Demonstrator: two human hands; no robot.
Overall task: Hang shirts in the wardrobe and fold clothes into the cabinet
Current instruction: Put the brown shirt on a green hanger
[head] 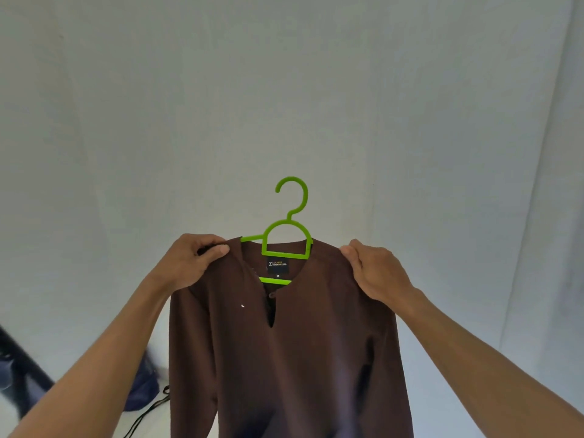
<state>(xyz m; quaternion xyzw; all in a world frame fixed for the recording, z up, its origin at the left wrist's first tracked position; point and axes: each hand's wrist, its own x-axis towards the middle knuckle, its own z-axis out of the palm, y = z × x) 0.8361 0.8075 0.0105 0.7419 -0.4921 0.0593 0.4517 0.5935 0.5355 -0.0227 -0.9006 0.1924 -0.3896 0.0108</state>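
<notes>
Brown shirt [284, 343] is on the green hanger [286, 235], held up mid-frame before the far wall [284, 74]. Left hand [192, 260] and right hand [376, 270] each pinch a shoulder. Even out both shoulders, then take the hook; wardrobe not in view.

a plain home room (bare pale wall [410, 121], blue bag [143, 387]).
</notes>
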